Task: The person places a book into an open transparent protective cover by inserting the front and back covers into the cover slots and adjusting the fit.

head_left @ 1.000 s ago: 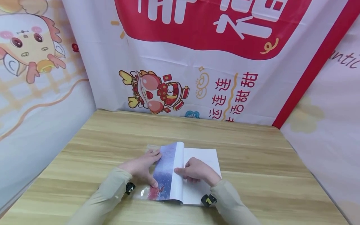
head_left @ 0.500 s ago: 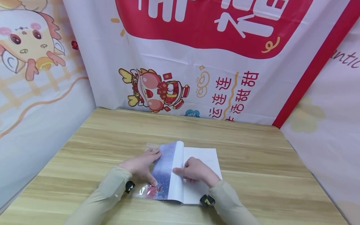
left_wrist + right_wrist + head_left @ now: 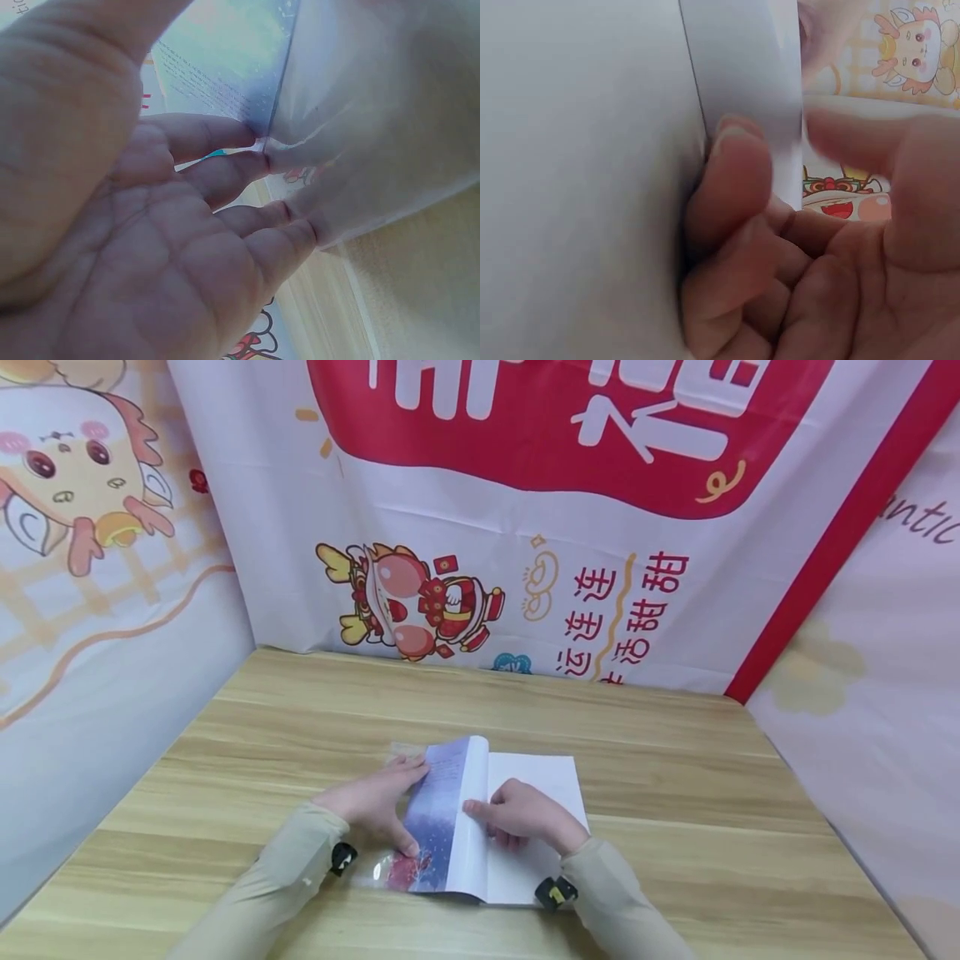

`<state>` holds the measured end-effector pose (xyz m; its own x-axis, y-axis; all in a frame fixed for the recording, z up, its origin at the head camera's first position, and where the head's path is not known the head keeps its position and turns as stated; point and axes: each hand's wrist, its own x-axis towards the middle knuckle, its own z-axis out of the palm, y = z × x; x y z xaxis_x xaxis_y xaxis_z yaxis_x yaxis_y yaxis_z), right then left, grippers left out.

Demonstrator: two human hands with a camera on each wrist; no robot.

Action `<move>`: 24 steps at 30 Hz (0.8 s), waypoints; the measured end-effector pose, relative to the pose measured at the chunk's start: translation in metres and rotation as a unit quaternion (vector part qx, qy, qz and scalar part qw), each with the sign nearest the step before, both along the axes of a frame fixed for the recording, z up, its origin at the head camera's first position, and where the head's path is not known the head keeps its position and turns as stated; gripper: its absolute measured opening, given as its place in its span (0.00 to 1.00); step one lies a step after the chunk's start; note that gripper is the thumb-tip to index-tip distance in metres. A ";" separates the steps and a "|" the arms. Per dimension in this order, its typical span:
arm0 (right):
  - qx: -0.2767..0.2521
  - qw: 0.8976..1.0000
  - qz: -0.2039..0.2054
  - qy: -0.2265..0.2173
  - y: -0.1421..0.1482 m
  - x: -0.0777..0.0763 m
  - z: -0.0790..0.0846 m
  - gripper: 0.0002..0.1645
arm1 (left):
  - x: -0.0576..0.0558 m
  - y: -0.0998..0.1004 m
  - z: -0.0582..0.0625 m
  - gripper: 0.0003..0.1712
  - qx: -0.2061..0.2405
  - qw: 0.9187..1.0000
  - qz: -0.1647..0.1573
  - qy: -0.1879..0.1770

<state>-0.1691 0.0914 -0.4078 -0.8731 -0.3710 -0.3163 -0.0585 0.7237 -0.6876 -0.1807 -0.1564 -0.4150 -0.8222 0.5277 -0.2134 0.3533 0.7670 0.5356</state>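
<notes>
A book with a blue-purple cover lies on the table, its cover bent over to the left and a blank white page bare on the right. Clear plastic film extends from the cover's left edge. My left hand rests along that edge with thumb and fingers spread; in the left wrist view its fingertips show through the film. My right hand pinches the raised white fold beside the page, thumb on its outer side, other fingers curled against the page. The palm hides part of the page.
The wooden table stretches around the book on all sides. Behind it hangs a printed cloth with red lettering and a cartoon figure. More printed cloth closes off the left side. A black wrist device sits on the left sleeve.
The right thumb has moved slightly up along the white fold. Both hands and the book otherwise stay in nearly the same place.
</notes>
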 end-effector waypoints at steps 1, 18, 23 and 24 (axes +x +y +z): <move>-0.003 1.000 0.002 -0.003 0.000 -0.001 -0.001 0.32 | 0.000 0.000 0.000 0.72 0.001 1.000 0.001 -0.003; -0.005 1.000 -0.015 -0.004 -0.003 -0.002 -0.001 0.32 | -0.002 -0.002 0.000 0.73 0.001 1.000 0.001 -0.006; -0.005 1.000 -0.021 -0.001 -0.004 -0.001 -0.001 0.32 | -0.002 -0.002 0.001 0.72 -0.008 1.000 0.009 -0.008; -0.005 1.000 -0.022 0.000 -0.004 -0.001 -0.001 0.32 | -0.002 -0.002 0.001 0.72 -0.007 1.000 0.008 -0.007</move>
